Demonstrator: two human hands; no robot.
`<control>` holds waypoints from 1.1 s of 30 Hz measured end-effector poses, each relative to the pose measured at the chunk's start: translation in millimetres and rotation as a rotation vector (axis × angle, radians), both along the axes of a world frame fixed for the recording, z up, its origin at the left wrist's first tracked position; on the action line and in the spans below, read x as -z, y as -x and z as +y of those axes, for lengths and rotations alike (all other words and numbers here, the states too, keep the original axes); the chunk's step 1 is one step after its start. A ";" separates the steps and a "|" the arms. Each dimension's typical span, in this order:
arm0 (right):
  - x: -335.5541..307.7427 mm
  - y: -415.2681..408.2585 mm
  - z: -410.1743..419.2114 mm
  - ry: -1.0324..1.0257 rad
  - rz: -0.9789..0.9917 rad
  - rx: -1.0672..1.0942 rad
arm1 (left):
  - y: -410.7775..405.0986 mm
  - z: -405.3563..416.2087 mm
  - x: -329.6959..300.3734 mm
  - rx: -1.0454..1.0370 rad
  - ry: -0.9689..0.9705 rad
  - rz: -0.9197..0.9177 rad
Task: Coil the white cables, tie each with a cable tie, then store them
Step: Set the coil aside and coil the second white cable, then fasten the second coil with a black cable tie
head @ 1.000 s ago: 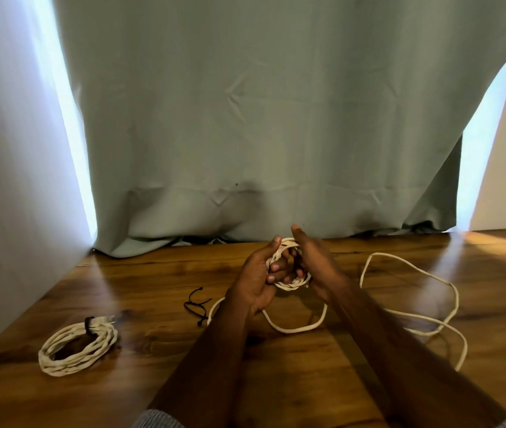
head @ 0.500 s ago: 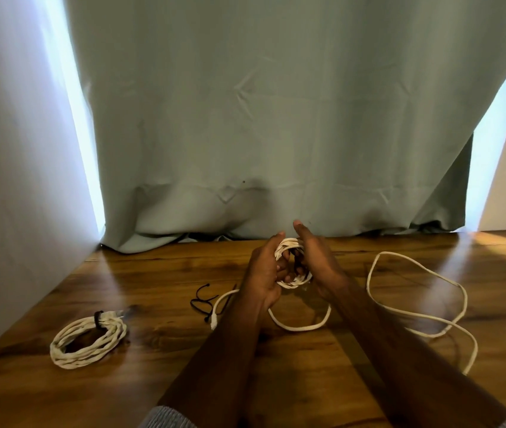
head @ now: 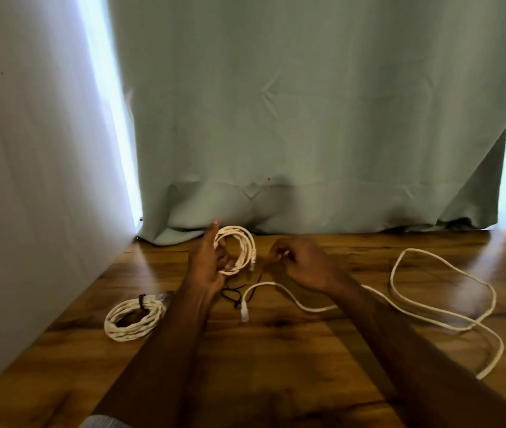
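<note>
So far, one white cable is finished: a tight coil of white cable bound with a black cable tie (head: 134, 316) lies near the left edge of the brown wooden counter (head: 276, 366), close to the pale wall. A second, smaller coil of white cable (head: 239, 248) is held up above the far part of the counter, before the grey-green curtain (head: 307, 118); the left hand (head: 208, 261) grips it with fingers curled through the loops and the thumb pointing up, and a plug end hangs down the coil's right side. That coil shows no tie on it. The right hand (head: 301, 264) hovers just beside it, its fingers curled in as if pinching something small, though whether it holds anything I cannot tell. Spare black cable ties (head: 233, 293) lie on the counter just under the left hand. A third, long loose white cable (head: 430, 313) sprawls uncoiled from the middle of the counter toward the right edge, its plug end (head: 244, 313) lying near the ties. By my judgement the task is not yet half done: the held coil needs tying, the loose cable needs coiling and tying, and nothing is stored; no storage place is visible.
</note>
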State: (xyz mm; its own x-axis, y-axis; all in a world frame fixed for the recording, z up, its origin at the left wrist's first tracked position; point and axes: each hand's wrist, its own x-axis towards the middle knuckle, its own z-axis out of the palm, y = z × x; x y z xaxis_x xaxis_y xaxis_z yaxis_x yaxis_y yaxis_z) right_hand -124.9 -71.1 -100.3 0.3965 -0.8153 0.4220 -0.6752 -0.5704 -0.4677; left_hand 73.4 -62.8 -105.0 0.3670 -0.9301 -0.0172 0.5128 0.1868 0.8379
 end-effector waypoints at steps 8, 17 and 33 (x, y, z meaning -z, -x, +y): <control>22.4 -34.2 5.6 -0.076 0.361 -0.010 | -19.8 -4.0 21.9 -0.073 -0.008 -0.076; 19.6 -6.8 2.7 -0.095 0.356 -0.028 | -16.5 -7.6 27.6 -0.037 -0.037 -0.073; 23.9 -58.4 29.1 0.062 0.298 -0.147 | -23.2 -21.6 26.1 -0.140 -0.050 -0.064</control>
